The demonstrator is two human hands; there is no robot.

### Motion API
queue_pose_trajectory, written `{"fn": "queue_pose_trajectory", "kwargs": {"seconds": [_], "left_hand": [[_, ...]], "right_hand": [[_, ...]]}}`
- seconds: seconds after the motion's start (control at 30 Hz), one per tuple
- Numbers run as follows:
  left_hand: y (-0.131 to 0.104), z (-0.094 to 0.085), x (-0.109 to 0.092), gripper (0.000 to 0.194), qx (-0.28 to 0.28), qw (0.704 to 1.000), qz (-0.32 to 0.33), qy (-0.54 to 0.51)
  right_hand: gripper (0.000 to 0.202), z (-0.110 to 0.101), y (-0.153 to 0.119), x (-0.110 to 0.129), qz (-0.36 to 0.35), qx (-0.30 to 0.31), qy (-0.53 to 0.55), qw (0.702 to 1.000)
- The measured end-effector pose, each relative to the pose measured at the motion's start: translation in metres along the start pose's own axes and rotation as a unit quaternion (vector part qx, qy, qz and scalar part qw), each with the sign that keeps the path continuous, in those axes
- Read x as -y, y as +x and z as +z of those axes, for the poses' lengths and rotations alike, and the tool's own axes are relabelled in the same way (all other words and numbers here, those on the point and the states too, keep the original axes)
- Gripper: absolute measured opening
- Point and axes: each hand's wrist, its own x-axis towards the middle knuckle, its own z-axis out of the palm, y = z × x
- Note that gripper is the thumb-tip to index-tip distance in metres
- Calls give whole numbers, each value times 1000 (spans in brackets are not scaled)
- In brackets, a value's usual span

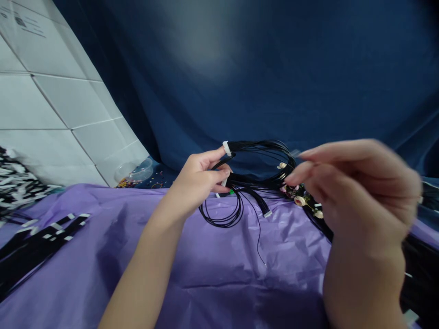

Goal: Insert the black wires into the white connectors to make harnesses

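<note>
My left hand is closed on a wire harness, a looped bundle of thin black wires. A white connector sits at its index fingertip, and another white connector shows by the thumb. Below the hand hangs a smaller wire loop. Another end with a white connector and one loose single wire lie over the purple cover. To the right, nearer the camera, my right hand pinches thumb and index finger on a small clear piece, blurred, beside the wire loop. Its exact kind cannot be made out.
A purple sheet covers the table. Black wire bundles with white connectors lie at left, with a heap behind them. A clear tub with small coloured bits, artificial flowers and a blue curtain stand beyond.
</note>
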Motion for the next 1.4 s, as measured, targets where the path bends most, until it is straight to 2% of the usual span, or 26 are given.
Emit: {"fn": "queue_pose_trajectory", "kwargs": {"seconds": [0.03, 0.1, 0.17, 0.4, 0.53, 0.63, 0.83, 1.07, 1.4], "left_hand": [[-1, 0, -1, 49, 7, 1000, -2, 1], [-3, 0, -3, 49, 22, 1000, -9, 1], [-4, -1, -5, 50, 44, 999, -17, -3], [-6, -8, -4, 43, 90, 995, -31, -34], [-7, -8, -9, 44, 109, 991, -60, -54], [-8, -8, -12, 44, 121, 988, -73, -63], [-8, -8, -11, 41, 128, 988, -59, -60], [-10, -6, -11, 48, 140, 989, -36, -42], [-12, -5, -12, 50, 131, 991, -23, -25]], "right_hand": [[12, 2, 1, 2, 4, 56, -6, 998], [13, 4, 3, 4, 5, 125, -61, 990], [14, 6, 5, 3, -8, 145, -141, 979], [15, 12, 4, -3, -50, 115, -275, 953], [15, 18, -1, -7, -103, 84, -352, 926], [15, 21, -3, -9, -131, 80, -372, 916], [17, 24, -4, -6, -126, 71, -347, 926], [16, 26, -4, -2, -103, 58, -336, 934], [18, 34, -8, -8, -101, -24, -316, 943]]}}
